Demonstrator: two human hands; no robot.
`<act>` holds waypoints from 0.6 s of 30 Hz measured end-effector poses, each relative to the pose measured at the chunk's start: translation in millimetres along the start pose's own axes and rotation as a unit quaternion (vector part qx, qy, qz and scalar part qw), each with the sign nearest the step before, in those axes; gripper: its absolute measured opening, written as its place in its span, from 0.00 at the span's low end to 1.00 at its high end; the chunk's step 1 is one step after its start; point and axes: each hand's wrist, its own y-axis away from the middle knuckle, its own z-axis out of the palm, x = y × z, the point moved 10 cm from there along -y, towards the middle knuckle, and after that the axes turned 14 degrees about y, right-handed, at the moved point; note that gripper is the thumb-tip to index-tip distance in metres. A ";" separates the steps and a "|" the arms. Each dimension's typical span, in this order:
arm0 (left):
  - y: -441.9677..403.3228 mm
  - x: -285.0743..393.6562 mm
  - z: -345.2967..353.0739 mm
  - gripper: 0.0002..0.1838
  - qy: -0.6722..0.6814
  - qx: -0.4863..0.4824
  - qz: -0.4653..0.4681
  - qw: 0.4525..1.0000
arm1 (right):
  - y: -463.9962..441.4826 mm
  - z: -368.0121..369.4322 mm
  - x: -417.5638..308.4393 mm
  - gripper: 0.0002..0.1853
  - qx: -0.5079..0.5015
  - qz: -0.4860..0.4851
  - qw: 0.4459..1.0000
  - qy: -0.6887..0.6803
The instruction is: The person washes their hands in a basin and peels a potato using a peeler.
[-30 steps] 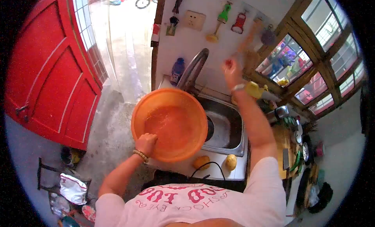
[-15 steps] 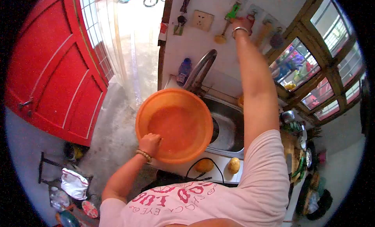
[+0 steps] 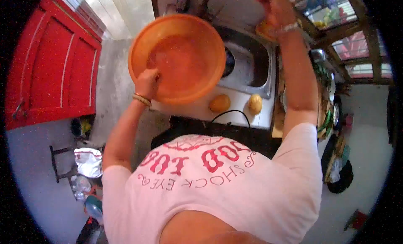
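An orange plastic basin (image 3: 178,93) stands tilted over the left part of the sink, its inside toward me. My left hand (image 3: 147,82) is closed on the near left edge of its rim. At the top edge of the view, my right hand (image 3: 275,11) is raised near the wall beside the window. Motion blurs its fingers and the frame cuts them off, so I cannot make out whether it holds anything. A yellow-orange item (image 3: 264,31) lies behind the sink, partly covered by that hand. Two yellowish potatoes, one left (image 3: 220,103) and one right (image 3: 255,104), rest on the white counter.
The steel sink (image 3: 265,86) is right of the basin. A black cable (image 3: 231,111) loops at the counter's front edge. Vegetables and dishes crowd a wooden board (image 3: 278,124) on the right. A red door (image 3: 54,72) stands at the left, and a white bag (image 3: 88,162) lies lower left.
My view has tilted down toward my body. My right hand has come away from the utensils hanging on the wall hooks. The left hand keeps its hold on the basin rim.
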 end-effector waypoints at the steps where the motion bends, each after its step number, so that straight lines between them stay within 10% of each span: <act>1: 0.2 -0.4 -1.0 0.03 -0.016 0.012 0.007 1.000 | 33.7 13.5 39.4 0.09 -0.050 0.032 0.995 -0.074; 4: 2.0 13.3 -7.8 0.04 -0.003 0.043 0.041 0.998 | 164.1 44.1 119.3 0.11 -0.115 0.273 0.888 -0.351; 11: 22.1 88.6 7.7 0.04 -0.131 0.138 0.208 0.959 | 356.7 -33.3 181.7 0.10 -0.028 0.417 0.870 -0.261; 18: 62.5 218.2 188.5 0.24 0.033 -0.181 0.176 0.967 | 417.9 -57.5 209.2 0.08 -0.147 0.350 0.924 -0.048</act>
